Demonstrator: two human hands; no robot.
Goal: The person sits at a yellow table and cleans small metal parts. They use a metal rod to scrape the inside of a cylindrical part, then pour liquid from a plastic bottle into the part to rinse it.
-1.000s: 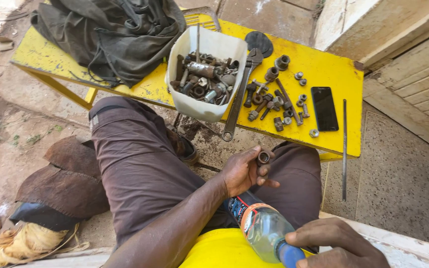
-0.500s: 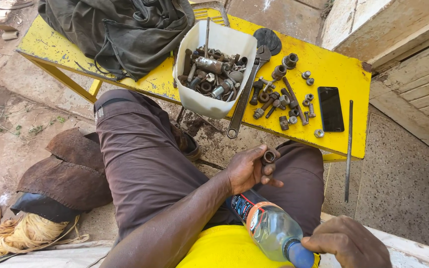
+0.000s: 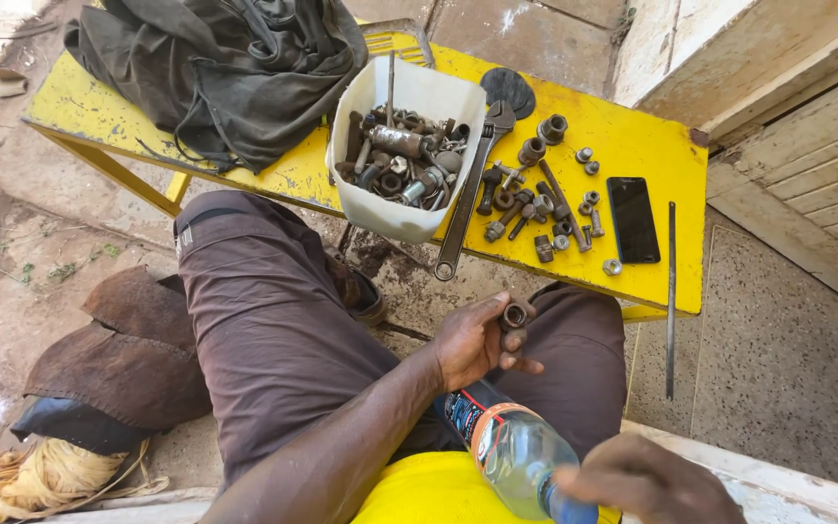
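head view: the person is sitting over a yellow bench, and the left hand is pinching a rusty nut between thumb and fingertips, just above the lap. the right hand is blurring at the bottom edge, closing around the neck end of a clear plastic bottle that is lying tilted across the lap; how tightly it is gripping cannot be told. on the bench a white tub is holding more rusty fittings, an adjustable wrench is leaning beside it, loose bolts are lying near a black phone, and a dark bag is covering the far end. judging from the light pinch, the nut is risking a slip onto the gritty ground, and the tilted bottle is risking a spill onto the trousers if the cap end is opening.
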